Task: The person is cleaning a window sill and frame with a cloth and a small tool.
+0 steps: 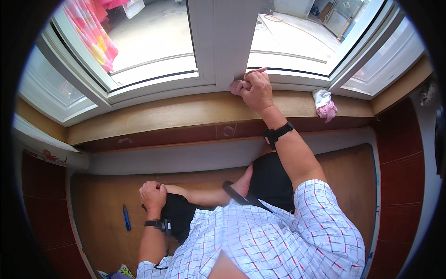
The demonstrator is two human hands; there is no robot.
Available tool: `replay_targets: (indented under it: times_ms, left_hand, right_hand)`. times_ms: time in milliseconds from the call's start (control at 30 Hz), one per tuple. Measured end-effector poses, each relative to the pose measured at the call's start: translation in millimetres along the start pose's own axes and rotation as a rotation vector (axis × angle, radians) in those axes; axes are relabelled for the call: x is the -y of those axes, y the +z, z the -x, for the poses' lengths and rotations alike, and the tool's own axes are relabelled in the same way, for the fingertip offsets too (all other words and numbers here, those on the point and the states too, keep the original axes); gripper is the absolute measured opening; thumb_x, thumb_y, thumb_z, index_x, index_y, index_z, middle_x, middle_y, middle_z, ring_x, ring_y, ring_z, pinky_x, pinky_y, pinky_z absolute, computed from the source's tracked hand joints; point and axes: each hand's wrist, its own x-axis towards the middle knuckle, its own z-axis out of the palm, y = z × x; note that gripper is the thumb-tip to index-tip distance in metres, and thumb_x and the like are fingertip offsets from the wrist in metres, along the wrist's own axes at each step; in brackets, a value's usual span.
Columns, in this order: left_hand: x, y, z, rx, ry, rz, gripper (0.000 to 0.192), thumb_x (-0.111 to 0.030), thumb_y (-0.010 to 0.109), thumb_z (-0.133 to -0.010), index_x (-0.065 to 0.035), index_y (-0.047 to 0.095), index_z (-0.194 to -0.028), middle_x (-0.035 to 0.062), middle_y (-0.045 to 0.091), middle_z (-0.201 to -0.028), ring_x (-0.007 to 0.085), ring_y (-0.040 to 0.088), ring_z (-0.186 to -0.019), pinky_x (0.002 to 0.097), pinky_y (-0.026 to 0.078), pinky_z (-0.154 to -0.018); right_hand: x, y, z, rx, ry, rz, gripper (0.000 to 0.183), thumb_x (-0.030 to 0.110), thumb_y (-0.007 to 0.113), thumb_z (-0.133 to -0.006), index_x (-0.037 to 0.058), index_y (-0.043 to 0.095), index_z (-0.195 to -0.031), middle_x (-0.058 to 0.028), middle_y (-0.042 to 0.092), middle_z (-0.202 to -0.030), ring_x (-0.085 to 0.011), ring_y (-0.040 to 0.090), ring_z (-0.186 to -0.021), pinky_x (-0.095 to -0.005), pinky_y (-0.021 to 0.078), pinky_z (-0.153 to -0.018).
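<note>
My right hand (257, 90) reaches forward to the foot of the white window frame (234, 45). It grips a bunched pink cloth (237, 87), pressed to the corner where the middle post meets the lower rail. Part of the cloth is hidden under my fingers. On my bent knee, in black shorts (176, 209), rests my left hand (152, 193). Its fingers curl over the knee, and their tips are out of sight. A blue utility knife (126, 218) lies on the brown board to the left of that hand.
A white-and-pink cloth (325, 104) hangs over the edge of the wooden sill (167, 113), right of my right hand. I sit on a brown board (101, 195) between dark red tiled sides (400, 181). A rolled white sheet (52, 150) stands at the left. Pink fabric (92, 31) hangs outside the glass.
</note>
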Motion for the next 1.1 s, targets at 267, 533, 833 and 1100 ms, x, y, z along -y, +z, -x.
replay_targets:
  times_ms: [267,533,833,1100]
  left_hand:
    - [112,10,41,-0.391,-0.362,0.384,0.005,-0.007,0.07,-0.088,-0.0017,0.069,-0.087,0.009,0.068,-0.088,0.0234,0.065,-0.084,0.0353,0.052,-0.077]
    - [301,29,244,-0.438,-1.42,0.386,0.019,-0.014,0.068,-0.087,-0.0014,0.07,-0.101,0.0068,0.072,-0.092,0.0181,0.066,-0.083,0.0357,0.053,-0.077]
    - [232,6,202,0.151,-1.734,0.103,0.072,-0.043,0.074,-0.081,-0.0042,0.06,-0.14,0.021,0.044,-0.159,0.0383,0.047,-0.143,0.0484,0.042,-0.115]
    - [328,77,244,-0.483,-2.107,0.253,0.087,-0.061,0.058,-0.086,-0.0028,0.042,-0.149,0.0189,0.049,-0.151,0.0275,0.047,-0.135,0.0467,0.029,-0.118]
  right_hand:
    - [-51,-82,8,-0.03,0.742,-0.174,0.036,0.017,0.067,-0.081,0.0046,0.07,-0.115,-0.0113,0.073,-0.091,-0.0215,0.071,-0.08,-0.0356,0.0579,-0.075]
    - [-101,-56,65,0.345,0.208,0.359,0.032,0.031,0.068,-0.09,0.0003,0.067,-0.097,-0.0241,0.069,-0.097,-0.045,0.064,-0.097,-0.0516,0.0496,-0.088]
    - [10,-9,54,0.332,0.056,0.293,0.033,0.031,0.074,-0.087,0.0008,0.064,-0.093,-0.0194,0.067,-0.098,-0.0411,0.063,-0.098,-0.0505,0.0485,-0.089]
    - [94,33,40,0.371,0.059,0.128,0.029,0.029,0.072,-0.082,0.0036,0.066,-0.095,-0.0158,0.069,-0.099,-0.0371,0.063,-0.098,-0.0475,0.0474,-0.092]
